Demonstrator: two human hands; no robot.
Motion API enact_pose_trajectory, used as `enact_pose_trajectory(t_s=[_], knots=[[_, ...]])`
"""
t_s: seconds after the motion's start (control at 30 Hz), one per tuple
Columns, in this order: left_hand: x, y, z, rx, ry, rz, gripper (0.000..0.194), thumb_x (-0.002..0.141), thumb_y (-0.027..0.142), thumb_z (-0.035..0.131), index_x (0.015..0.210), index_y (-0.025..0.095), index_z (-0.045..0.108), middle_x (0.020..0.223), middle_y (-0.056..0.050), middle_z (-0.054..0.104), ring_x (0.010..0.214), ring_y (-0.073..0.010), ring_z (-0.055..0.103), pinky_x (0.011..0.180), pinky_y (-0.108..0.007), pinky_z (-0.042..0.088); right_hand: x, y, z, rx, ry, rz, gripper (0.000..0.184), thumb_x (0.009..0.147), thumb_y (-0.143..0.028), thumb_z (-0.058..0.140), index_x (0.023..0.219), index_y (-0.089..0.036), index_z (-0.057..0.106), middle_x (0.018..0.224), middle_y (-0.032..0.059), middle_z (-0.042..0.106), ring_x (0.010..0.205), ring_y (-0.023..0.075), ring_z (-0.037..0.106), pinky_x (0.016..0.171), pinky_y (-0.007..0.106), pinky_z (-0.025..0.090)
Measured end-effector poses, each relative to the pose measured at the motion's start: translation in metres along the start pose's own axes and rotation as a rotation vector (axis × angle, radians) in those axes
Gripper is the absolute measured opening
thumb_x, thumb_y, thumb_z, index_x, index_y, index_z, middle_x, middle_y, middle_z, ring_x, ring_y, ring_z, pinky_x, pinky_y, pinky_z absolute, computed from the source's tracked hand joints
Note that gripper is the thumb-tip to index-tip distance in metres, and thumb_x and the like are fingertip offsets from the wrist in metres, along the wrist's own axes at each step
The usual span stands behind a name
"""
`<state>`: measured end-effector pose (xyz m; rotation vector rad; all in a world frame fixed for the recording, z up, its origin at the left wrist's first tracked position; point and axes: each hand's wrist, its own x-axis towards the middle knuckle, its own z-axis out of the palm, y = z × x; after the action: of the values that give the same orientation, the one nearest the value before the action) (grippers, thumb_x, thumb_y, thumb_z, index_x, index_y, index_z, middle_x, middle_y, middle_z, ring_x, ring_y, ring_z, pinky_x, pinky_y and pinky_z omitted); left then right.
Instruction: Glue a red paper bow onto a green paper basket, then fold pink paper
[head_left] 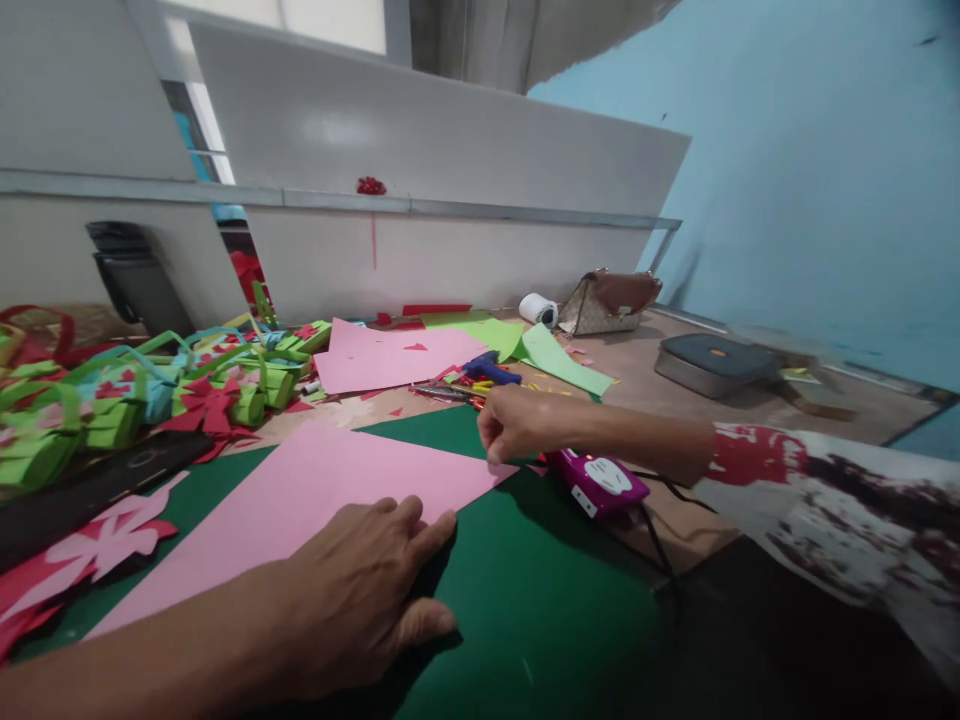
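A pink paper sheet (300,490) lies on a green cutting mat (540,590), one pointed corner reaching to the right. Across its near edge rests my left hand (367,575), palm down, with fingers and thumb spread. My right hand (517,420) is closed, thumb and fingertips pinched at the sheet's far edge by the right corner. Its curled fingers partly hide the grip. Just right of that corner sits a purple power strip (596,485) with a white label and dark cords. Behind my right hand lie a blue glue gun (491,370) and scissors (442,392).
Green paper baskets (259,390) with red flowers crowd the left, near a black phone-like object (112,490) and pink flower cutouts (112,540). More pink paper (397,355) and green sheets (562,360) lie behind. A handbag (611,300) and dark case (716,365) stand at right.
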<state>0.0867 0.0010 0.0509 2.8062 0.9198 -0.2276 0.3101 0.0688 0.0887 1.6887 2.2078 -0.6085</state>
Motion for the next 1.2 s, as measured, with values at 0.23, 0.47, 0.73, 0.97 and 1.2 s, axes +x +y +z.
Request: enact_pose_trajectory(t_s=[0.23,0.47,0.73,0.97,1.2], knots=[[0.041,-0.003,-0.012,0.151,-0.003,0.077,0.058,0.094,0.059,0.031,0.136,0.023,0.047,0.07,-0.011,0.068,0.064,-0.0322,0.067,0.054,-0.036,0.045,-0.002,-0.003,0.027,0.226,-0.036,-0.046,0.005,0.073,-0.016,0.066,0.07,-0.015,0.063,0.051,-0.0067,0.053,0.05,0.0099,0.055,0.049,0.02,0.04],[0.032,-0.008,-0.003,0.135,0.039,0.101,0.043,0.095,0.052,0.041,0.125,0.024,0.052,0.075,-0.009,0.069,0.062,-0.0285,0.066,0.052,-0.031,0.04,0.009,0.005,0.029,0.294,-0.049,-0.053,0.006,0.066,-0.018,0.067,0.064,-0.017,0.061,0.051,-0.0053,0.055,0.05,0.0114,0.057,0.048,0.02,0.039],[0.009,-0.02,0.005,0.022,0.064,0.101,0.031,0.097,0.047,0.038,0.107,0.025,0.056,0.08,-0.004,0.062,0.062,-0.0212,0.061,0.052,-0.03,0.038,0.01,0.005,0.028,0.28,-0.065,-0.027,0.006,0.064,-0.018,0.065,0.063,-0.018,0.06,0.049,-0.0049,0.055,0.049,0.0121,0.057,0.047,0.021,0.037],[-0.023,-0.027,0.013,-0.026,0.038,0.014,0.028,0.098,0.046,0.038,0.106,0.025,0.056,0.088,-0.004,0.058,0.072,-0.0195,0.055,0.06,-0.03,0.039,0.013,0.006,0.029,0.272,-0.061,-0.014,0.006,0.065,-0.021,0.064,0.063,-0.018,0.059,0.052,-0.0044,0.056,0.047,0.0114,0.055,0.047,0.021,0.035],[-0.071,-0.045,0.03,-0.093,0.125,-0.072,0.031,0.1,0.045,0.033,0.106,0.027,0.057,0.084,-0.002,0.055,0.074,-0.0174,0.051,0.063,-0.029,0.036,0.022,0.016,0.035,0.268,-0.055,-0.044,0.004,0.065,-0.021,0.061,0.063,-0.019,0.059,0.049,-0.0036,0.054,0.046,0.0112,0.053,0.044,0.021,0.031]])
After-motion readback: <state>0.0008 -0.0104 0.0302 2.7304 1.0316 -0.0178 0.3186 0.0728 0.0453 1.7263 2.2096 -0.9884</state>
